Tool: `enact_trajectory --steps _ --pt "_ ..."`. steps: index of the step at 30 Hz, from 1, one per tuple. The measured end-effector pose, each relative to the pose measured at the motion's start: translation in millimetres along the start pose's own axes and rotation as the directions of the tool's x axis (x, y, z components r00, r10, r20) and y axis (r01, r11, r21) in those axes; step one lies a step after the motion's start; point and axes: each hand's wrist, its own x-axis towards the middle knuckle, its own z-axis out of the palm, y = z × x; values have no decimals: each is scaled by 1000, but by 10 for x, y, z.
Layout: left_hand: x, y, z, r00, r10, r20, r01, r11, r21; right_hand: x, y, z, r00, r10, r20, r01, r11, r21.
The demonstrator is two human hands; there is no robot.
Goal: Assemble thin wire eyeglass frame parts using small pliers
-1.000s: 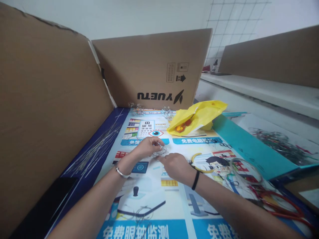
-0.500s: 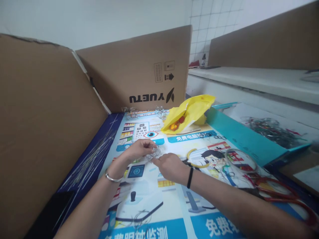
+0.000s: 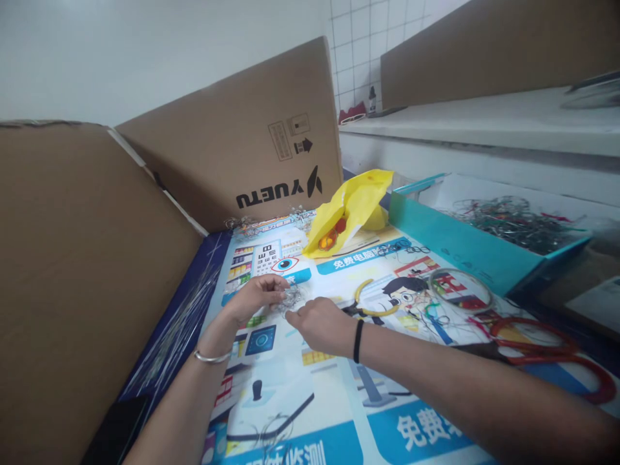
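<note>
My left hand (image 3: 256,296), with a silver bangle on its wrist, pinches a small tangle of thin silver wire (image 3: 292,298) just above the printed poster (image 3: 300,387) that covers the table. My right hand (image 3: 317,325), with a black band on its wrist, is closed on the same wire piece from the right, fingertips meeting the left hand's. What the wire piece is exactly is too small to tell.
Cardboard walls (image 3: 87,271) stand at the left and back. A yellow plastic bag (image 3: 351,210) lies behind the hands. A teal box (image 3: 460,248) of tangled wires sits right. Yellow-handled pliers (image 3: 368,303), a clear ring (image 3: 460,290), red-handled cutters (image 3: 547,342) and straight wires (image 3: 179,316) lie around.
The view has swung to the right and tilted, so the scene shifts left. Both hands stay together on the wire piece, working it slightly.
</note>
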Motion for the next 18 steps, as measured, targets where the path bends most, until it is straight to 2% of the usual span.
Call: enact_trajectory --steps 10,18 --pt "-17 74 42 1000 -11 -3 11 1000 14 -7 -47 -47 999 22 36 -22 1000 4" --pt "-15 30 4 999 -17 33 17 1000 -1 26 -201 64 998 63 -2 -63 998 -12"
